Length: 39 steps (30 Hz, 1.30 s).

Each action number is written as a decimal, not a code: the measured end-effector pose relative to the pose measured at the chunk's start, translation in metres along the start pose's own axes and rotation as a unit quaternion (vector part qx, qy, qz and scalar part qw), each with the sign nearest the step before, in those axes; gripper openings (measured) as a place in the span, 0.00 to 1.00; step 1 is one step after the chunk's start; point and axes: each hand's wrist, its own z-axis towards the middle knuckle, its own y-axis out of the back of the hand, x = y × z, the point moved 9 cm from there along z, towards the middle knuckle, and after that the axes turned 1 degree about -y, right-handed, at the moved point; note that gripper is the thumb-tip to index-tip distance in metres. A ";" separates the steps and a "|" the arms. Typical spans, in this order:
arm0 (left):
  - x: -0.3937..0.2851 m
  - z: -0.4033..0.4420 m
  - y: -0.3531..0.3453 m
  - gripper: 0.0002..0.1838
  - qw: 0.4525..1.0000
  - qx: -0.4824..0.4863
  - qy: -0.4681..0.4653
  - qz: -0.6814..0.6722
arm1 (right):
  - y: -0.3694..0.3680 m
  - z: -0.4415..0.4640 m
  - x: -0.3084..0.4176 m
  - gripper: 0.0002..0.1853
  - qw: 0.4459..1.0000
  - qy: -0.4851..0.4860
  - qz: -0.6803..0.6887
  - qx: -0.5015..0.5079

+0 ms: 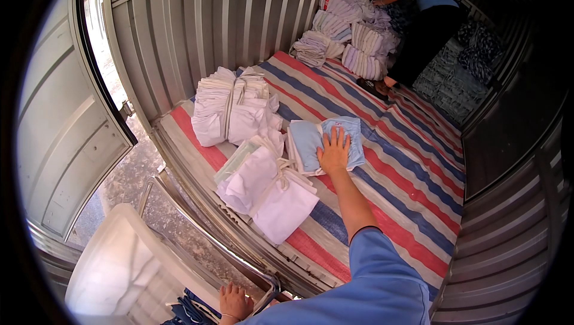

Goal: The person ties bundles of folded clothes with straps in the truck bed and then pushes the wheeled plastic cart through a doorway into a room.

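Blue folded cloth point(306, 142) lies under the right hand point(335, 153), spread wide; a sideways push might disarrange it. The grip of the left hand point(235, 303) cannot be told.

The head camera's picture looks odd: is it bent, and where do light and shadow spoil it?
In the head view, the ribbed wall bows and the corners are black; glare bleaches the strip beside the door; shadow swallows the right side; the right hand looks fairly sharp.
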 end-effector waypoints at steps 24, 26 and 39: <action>0.002 0.002 -0.001 0.20 1.000 -0.012 -0.010 -0.003 | 0.007 0.007 0.002 0.30 1.000 0.020 0.007 -0.019; 0.000 -0.001 -0.009 0.22 0.999 0.027 -0.007 -0.018 | 0.031 0.059 -0.002 0.33 0.979 -0.033 0.077 0.186; 0.003 -0.003 0.001 0.18 0.998 -0.065 -0.016 0.003 | 0.176 0.178 -0.044 0.43 0.972 -0.161 0.125 0.116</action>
